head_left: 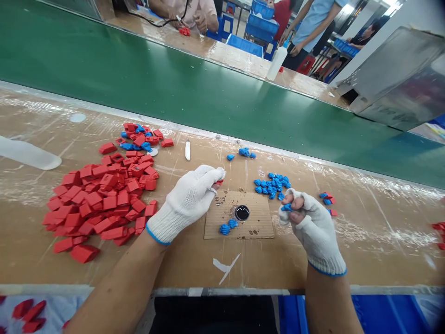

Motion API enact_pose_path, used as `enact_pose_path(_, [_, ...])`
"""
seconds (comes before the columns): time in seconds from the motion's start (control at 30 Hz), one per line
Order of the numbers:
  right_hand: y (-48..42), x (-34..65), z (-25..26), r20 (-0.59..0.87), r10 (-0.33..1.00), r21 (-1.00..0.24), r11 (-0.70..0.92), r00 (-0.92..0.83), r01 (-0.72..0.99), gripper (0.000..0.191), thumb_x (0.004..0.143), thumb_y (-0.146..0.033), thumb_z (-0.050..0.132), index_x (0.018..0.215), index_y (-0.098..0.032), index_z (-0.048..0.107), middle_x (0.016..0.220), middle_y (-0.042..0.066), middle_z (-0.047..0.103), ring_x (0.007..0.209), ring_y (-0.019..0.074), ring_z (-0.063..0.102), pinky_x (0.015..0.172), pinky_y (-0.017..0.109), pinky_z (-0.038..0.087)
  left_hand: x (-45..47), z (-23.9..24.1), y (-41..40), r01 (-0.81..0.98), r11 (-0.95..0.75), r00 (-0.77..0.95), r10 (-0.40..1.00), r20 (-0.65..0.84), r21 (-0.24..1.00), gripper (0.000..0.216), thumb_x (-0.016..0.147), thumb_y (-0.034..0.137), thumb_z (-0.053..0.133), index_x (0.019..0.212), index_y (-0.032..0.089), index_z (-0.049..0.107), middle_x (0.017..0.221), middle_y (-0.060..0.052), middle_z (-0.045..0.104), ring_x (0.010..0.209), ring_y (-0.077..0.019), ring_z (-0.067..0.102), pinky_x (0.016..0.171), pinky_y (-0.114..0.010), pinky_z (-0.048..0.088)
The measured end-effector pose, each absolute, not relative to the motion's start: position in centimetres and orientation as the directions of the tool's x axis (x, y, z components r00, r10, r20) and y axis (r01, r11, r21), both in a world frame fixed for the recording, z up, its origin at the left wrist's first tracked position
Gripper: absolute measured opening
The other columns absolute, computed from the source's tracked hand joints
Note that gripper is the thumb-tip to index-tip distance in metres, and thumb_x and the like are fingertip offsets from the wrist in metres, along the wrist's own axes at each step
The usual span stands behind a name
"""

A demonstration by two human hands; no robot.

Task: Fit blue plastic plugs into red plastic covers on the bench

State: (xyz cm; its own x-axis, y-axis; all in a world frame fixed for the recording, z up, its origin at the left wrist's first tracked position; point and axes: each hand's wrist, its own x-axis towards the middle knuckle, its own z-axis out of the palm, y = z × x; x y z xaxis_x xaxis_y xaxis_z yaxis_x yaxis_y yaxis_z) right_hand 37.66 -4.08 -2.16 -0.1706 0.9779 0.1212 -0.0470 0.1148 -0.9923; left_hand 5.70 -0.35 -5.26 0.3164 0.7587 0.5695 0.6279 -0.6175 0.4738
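Note:
My left hand (189,199), in a white knit glove, is closed over a small red piece at its fingertips, just left of a cardboard square (259,222). My right hand (309,222), in a glove with bare fingertips, pinches a small blue piece (287,207) to the right of the cardboard. A black round cap (242,212) sits on the cardboard, with two blue pieces (228,227) near it. A big heap of red plastic shells (100,199) lies to the left. Loose blue pieces (271,184) lie beyond the cardboard.
A green conveyor belt (174,83) runs behind the wooden bench. Beyond it other people work at a second bench, with a white bottle (277,62) and blue crates (260,25). A metal housing (399,79) stands at the right. A small white tool (187,150) lies near the belt.

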Motion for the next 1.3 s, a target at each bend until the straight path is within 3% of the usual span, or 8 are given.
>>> enact_pose_path(0.17, [-4.0, 37.6, -2.0, 0.18, 0.977, -0.982, 0.185, -0.117, 0.031, 0.013, 0.091, -0.015, 0.08, 0.094, -0.026, 0.073, 0.102, 0.005, 0.069, 0.091, 0.0181, 0.065, 0.067, 0.027, 0.063, 5.7, -5.2, -0.4, 0.649, -0.596, 0.315, 0.776, 0.547, 0.473, 0.039, 0.092, 0.0, 0.051, 0.123, 0.017, 0.065, 0.107, -0.008, 0.074, 0.092, -0.0226, 0.073, 0.08, -0.036, 0.062])
enact_pose_path(0.3, [-4.2, 37.7, -2.1, 0.203, 0.969, -0.954, 0.228, -0.14, 0.194, 0.013, 0.092, -0.015, 0.077, 0.095, -0.027, 0.075, 0.107, 0.007, 0.075, 0.101, 0.0222, 0.07, 0.072, 0.031, 0.065, 5.7, -5.3, -0.4, 0.649, -0.598, 0.319, 0.775, 0.546, 0.47, 0.042, 0.089, -0.002, 0.05, 0.124, 0.017, 0.065, 0.106, -0.008, 0.074, 0.092, -0.0227, 0.073, 0.08, -0.036, 0.062])
enact_pose_path(0.5, [-3.6, 36.2, -0.8, 0.364, 0.846, -0.71, 0.523, -0.39, 0.472, 0.018, 0.093, -0.008, 0.071, 0.089, -0.026, 0.074, 0.106, 0.005, 0.074, 0.099, 0.0222, 0.072, 0.081, 0.036, 0.061, 5.8, -5.2, -0.4, 0.638, -0.599, 0.336, 0.782, 0.525, 0.484, 0.045, 0.088, -0.003, 0.049, 0.126, 0.017, 0.064, 0.107, -0.008, 0.073, 0.092, -0.0227, 0.072, 0.082, -0.037, 0.062])
enact_pose_path(0.7, [-2.7, 33.3, 0.6, 0.206, 0.789, -0.6, 0.569, -0.579, 0.563, 0.015, 0.093, -0.011, 0.065, 0.098, -0.024, 0.06, 0.091, 0.0, 0.071, 0.072, 0.0151, 0.065, 0.069, 0.03, 0.052, 5.7, -4.7, -0.5, 0.66, -0.567, 0.336, 0.809, 0.482, 0.492, 0.043, 0.085, -0.003, 0.048, 0.119, 0.017, 0.066, 0.106, -0.009, 0.073, 0.092, -0.0233, 0.072, 0.081, -0.036, 0.06])
enact_pose_path(0.83, [-2.0, 32.4, 0.8, 0.09, 0.755, -0.521, 0.591, -0.649, 0.616, 0.022, 0.086, -0.009, 0.061, 0.1, -0.025, 0.056, 0.092, 0.001, 0.071, 0.075, 0.0172, 0.065, 0.068, 0.03, 0.047, 5.7, -4.8, -0.4, 0.659, -0.563, 0.329, 0.812, 0.482, 0.5, 0.039, 0.086, -0.003, 0.048, 0.115, 0.017, 0.066, 0.104, -0.008, 0.073, 0.093, -0.0223, 0.072, 0.083, -0.035, 0.06])
enact_pose_path(1.0, [-1.7, 31.9, 1.1, 0.07, 0.711, -0.453, 0.647, -0.699, 0.613, 0.022, 0.084, -0.008, 0.059, 0.098, -0.024, 0.056, 0.088, 0.001, 0.069, 0.074, 0.0184, 0.06, 0.065, 0.03, 0.044, 5.7, -5.1, -0.3, 0.66, -0.561, 0.325, 0.813, 0.484, 0.5, 0.039, 0.088, -0.001, 0.05, 0.118, 0.018, 0.067, 0.11, -0.009, 0.074, 0.096, -0.0228, 0.072, 0.084, -0.035, 0.06])
enact_pose_path(1.1, [-1.6, 32.0, 1.5, 0.065, 0.704, -0.456, 0.652, -0.708, 0.606, 0.018, 0.087, -0.01, 0.06, 0.097, -0.024, 0.057, 0.087, 0.001, 0.069, 0.072, 0.0177, 0.059, 0.064, 0.031, 0.045, 5.6, -5.2, -0.3, 0.66, -0.564, 0.332, 0.811, 0.481, 0.495, 0.037, 0.09, 0.0, 0.05, 0.118, 0.016, 0.068, 0.111, -0.011, 0.074, 0.097, -0.0242, 0.073, 0.086, -0.037, 0.061])
enact_pose_path(1.3, [-0.8, 32.9, 1.4, 0.068, 0.819, -0.617, 0.483, -0.57, 0.621, 0.013, 0.092, -0.019, 0.067, 0.1, -0.024, 0.059, 0.096, 0.002, 0.073, 0.069, 0.0138, 0.067, 0.066, 0.03, 0.055, 5.6, -5.1, -0.2, 0.668, -0.554, 0.343, 0.821, 0.456, 0.496, 0.039, 0.089, 0.0, 0.053, 0.121, 0.017, 0.067, 0.115, -0.011, 0.074, 0.103, -0.0246, 0.073, 0.093, -0.039, 0.062])
